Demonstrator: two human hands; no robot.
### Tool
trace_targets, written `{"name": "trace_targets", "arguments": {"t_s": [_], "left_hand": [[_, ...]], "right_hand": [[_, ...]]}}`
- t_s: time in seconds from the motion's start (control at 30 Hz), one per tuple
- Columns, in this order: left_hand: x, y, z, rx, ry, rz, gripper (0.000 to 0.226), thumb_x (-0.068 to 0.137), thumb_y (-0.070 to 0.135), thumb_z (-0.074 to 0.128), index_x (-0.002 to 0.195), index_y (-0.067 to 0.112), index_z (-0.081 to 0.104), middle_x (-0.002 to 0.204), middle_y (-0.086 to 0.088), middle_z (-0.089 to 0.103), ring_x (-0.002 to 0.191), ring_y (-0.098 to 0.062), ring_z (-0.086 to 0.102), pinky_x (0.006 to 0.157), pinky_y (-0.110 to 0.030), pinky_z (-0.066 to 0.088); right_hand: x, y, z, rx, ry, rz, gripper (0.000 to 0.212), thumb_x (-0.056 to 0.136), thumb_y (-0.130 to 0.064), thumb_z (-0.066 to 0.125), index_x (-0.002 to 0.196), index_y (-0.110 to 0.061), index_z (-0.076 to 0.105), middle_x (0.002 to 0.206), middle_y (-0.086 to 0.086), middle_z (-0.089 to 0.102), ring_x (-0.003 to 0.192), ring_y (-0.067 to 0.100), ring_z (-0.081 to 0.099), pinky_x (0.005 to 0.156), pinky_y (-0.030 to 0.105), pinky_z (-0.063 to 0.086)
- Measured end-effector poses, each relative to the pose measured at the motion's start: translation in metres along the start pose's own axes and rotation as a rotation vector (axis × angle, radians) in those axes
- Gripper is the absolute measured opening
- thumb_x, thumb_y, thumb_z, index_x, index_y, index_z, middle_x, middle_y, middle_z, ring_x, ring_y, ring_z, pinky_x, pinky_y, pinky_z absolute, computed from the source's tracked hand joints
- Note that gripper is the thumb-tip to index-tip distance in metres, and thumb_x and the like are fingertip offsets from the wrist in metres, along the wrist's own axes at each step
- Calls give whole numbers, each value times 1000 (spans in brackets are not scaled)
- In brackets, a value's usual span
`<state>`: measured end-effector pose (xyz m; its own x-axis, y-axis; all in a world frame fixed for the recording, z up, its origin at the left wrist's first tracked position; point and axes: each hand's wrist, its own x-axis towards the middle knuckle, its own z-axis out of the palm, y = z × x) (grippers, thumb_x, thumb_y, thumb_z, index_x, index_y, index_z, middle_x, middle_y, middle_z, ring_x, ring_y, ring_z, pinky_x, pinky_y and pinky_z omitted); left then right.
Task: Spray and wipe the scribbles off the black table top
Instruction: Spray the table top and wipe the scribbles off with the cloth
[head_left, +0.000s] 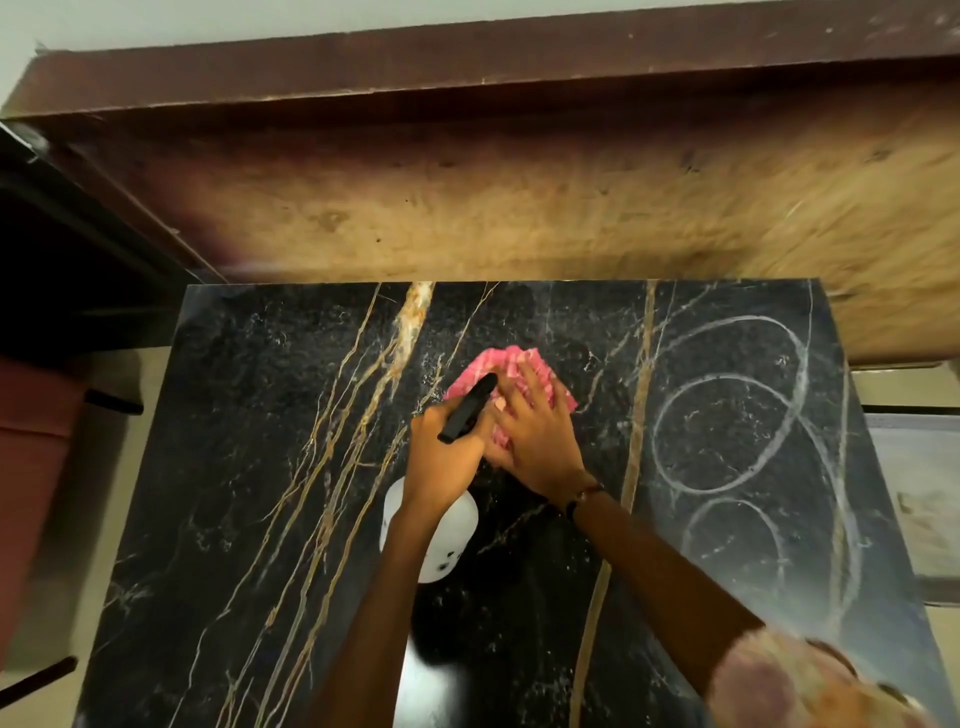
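My right hand (540, 436) lies flat with fingers spread on the pink cloth (511, 387) mid-frame, my left hand (447, 447) squeezes the spray bottle (434, 530), and I might miss the scribbles (737, 431) far right.

White looping scribbles (737, 415) mark the black table top's (249, 467) right side; pink cloth (519, 369) lies mid-table.

- Looks like a room in a home, though the frame shows little of it.
- A black marble-look table (249, 467) stands against a worn wooden ledge (519, 197).
- A plain pale wall (208, 21) rises behind.
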<state>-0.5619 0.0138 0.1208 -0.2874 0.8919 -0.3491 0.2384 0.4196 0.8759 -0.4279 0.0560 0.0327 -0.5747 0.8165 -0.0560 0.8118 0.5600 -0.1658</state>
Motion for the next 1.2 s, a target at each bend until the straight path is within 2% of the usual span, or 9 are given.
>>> {"name": "trace_targets", "arguments": {"t_s": [0.13, 0.33, 0.5, 0.63, 0.73, 0.83, 0.93, 1.07, 1.2], "left_hand": [[13, 9, 3, -28, -15, 11, 37, 85, 40, 66, 48, 36, 59, 36, 12, 45, 33, -3, 38, 38, -11, 32], [35, 12, 4, -155, -9, 36, 39, 83, 46, 65, 72, 8, 64, 62, -19, 58, 35, -8, 38, 39, -23, 35], [43, 8, 2, -176, 12, 63, 41, 81, 48, 64, 67, 10, 63, 49, -2, 51, 34, -10, 38, 38, -23, 34], [43, 6, -2, -178, 43, 51, 44, 82, 44, 67, 68, 3, 61, 42, 2, 45, 33, -10, 35, 40, -26, 33], [41, 7, -6, -198, 30, 50, 30, 79, 38, 72, 56, 24, 60, 38, 10, 44, 34, -6, 38, 43, -25, 34], [34, 5, -12, -227, -90, 103, 12, 78, 30, 75, 71, 31, 66, 52, 16, 57, 42, -2, 48, 47, -17, 39], [26, -1, -16, -220, -187, 126, 12, 81, 21, 72, 91, 19, 67, 76, 8, 67, 55, -5, 56, 52, -22, 46], [23, 1, -8, -130, -236, 144, 13, 84, 6, 60, 89, 17, 64, 65, 2, 59, 49, -10, 46, 47, -25, 42], [24, 15, 13, -70, -205, 132, 7, 85, 8, 60, 85, 13, 64, 85, -24, 65, 56, -21, 48, 54, -37, 40]], "right_hand": [[-45, 39, 8, -73, 6, -164, 60, 92, -62, 27, 146, -37, 30, 157, 2, 26, 146, 34, 20, 114, 60, 20], [2, 101, -12, -33, 11, 203, 67, 91, -68, 16, 148, -34, 25, 159, 5, 24, 148, 35, 13, 113, 59, 24], [98, 71, -15, 18, -3, 344, 64, 91, -65, 30, 149, -39, 23, 162, 2, 14, 148, 39, 4, 115, 63, 10], [114, 33, -14, 10, -38, 182, 71, 84, -60, 9, 149, -36, 23, 162, 4, 16, 148, 40, 4, 114, 65, 14], [80, 20, -12, 24, 29, -14, 64, 88, -54, 27, 143, -24, 42, 154, 9, 35, 144, 41, 22, 110, 63, 27], [29, 56, -3, -52, 30, -93, 61, 91, -60, 32, 145, -32, 37, 156, 4, 32, 147, 35, 17, 113, 56, 21], [-4, 108, -11, -58, 31, 98, 66, 89, -65, 25, 147, -33, 29, 159, 4, 23, 148, 35, 9, 115, 62, 19], [26, 138, -29, 21, 14, 391, 75, 81, -68, 20, 148, -34, 30, 160, 3, 21, 147, 40, 4, 114, 64, 15], [82, 128, -28, 54, -58, 421, 70, 87, -66, 30, 150, -37, 19, 163, 2, 7, 146, 45, -6, 113, 69, 4]]}}
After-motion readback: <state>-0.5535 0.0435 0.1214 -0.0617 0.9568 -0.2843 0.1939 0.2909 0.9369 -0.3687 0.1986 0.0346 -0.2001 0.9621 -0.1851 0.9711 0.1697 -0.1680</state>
